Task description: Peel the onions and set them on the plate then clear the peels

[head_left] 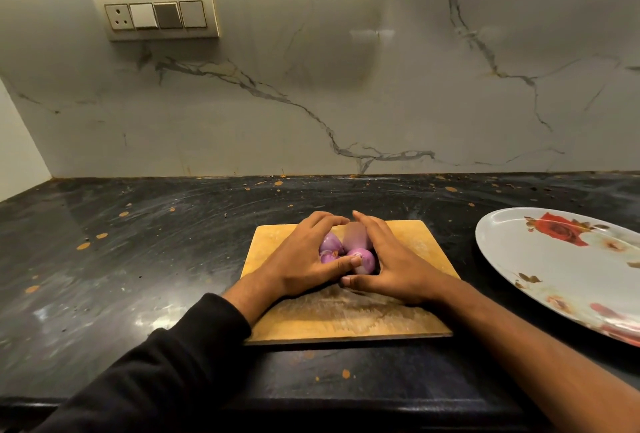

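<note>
Your left hand (304, 259) & right hand (388, 266) are cupped together round the onions (346, 250) on the board (346, 321), worktop middle. Plate (512, 242) is off to the right. They're light, round, prob slippery w/ papery skin, so I'd pinch one at the tip.
</note>
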Demonstrator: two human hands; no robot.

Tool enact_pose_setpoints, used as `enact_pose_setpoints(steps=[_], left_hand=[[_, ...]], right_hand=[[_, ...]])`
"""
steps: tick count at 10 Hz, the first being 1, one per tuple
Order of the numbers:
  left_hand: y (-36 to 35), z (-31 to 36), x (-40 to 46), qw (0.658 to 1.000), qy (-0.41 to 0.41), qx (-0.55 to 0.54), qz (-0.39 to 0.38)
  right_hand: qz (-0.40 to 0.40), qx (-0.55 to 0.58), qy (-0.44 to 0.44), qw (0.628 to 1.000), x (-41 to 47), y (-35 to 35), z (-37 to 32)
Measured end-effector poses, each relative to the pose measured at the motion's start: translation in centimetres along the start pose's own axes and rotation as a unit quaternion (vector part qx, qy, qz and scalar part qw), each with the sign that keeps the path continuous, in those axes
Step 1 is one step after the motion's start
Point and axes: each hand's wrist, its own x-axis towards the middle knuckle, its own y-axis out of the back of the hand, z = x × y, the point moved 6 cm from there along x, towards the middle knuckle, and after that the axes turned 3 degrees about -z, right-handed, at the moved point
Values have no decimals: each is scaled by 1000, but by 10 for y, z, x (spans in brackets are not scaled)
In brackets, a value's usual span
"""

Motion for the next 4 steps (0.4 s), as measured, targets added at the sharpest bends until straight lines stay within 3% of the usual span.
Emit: enact_pose_setpoints(steps=[4], left_hand=[[4, -1, 2, 1000, 3, -30, 9]], right_hand=[[3, 8, 3, 1000, 2, 3, -1]])
